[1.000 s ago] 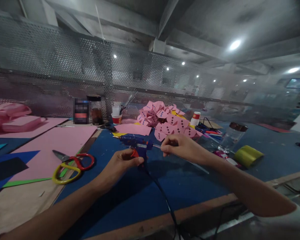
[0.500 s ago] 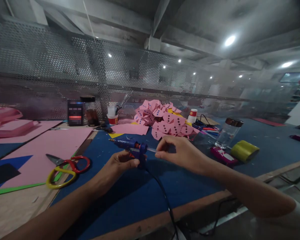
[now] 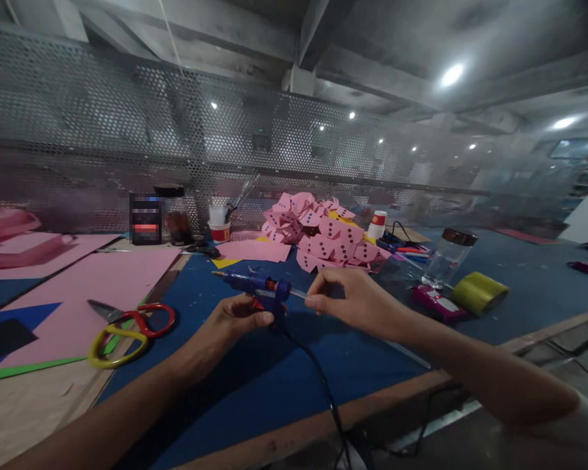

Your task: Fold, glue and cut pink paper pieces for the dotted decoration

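Glue gun (image 3: 247, 281) gripped by left hand (image 3: 235, 320) above the tabletop (image 3: 215, 398), nozzle (image 3: 217, 273) just past nine o'clock.
Clear stick (image 3: 298, 294) pinched in right hand (image 3: 347, 297) at the gun's three o'clock; probably only partly in, with length left outside. Insertion depth hard to tell, handle mostly hidden, stick partly behind right forearm, cord (image 3: 318, 369) cut off near six o'clock.

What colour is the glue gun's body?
The glue gun has a blue body; the head view shows it best.
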`<state>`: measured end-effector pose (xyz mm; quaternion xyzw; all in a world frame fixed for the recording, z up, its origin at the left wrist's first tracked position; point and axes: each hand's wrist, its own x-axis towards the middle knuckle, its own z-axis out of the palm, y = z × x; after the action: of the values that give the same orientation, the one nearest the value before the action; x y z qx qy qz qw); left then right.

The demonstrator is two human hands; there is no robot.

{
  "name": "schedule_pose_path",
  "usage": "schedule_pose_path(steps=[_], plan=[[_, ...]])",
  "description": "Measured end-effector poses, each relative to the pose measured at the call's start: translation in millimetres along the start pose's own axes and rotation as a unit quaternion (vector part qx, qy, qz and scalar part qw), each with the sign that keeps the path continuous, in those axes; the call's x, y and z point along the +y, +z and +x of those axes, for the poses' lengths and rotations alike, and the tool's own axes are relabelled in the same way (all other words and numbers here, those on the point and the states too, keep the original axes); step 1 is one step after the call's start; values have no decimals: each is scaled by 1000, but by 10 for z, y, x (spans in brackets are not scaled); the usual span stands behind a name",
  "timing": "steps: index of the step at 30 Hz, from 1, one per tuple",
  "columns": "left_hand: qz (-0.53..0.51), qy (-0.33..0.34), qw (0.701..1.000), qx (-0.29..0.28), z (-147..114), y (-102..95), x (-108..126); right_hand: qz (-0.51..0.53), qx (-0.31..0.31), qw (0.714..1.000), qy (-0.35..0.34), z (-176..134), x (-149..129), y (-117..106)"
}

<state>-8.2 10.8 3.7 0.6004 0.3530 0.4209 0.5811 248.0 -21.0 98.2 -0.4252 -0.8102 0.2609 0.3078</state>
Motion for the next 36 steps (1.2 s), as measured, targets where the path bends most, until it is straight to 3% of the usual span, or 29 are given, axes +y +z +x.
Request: schedule_pose_path(steps=[25,33,36], plan=[[21,2,999,25,-36,102,148,11,-67,997,37,96,70,-85],[8,4,999,43,-26,98,137,-45,-22,999,-15,131,147,-49],[11,9,998,53,-5,70,90,-153,79,981,-84,47,127,-39]])
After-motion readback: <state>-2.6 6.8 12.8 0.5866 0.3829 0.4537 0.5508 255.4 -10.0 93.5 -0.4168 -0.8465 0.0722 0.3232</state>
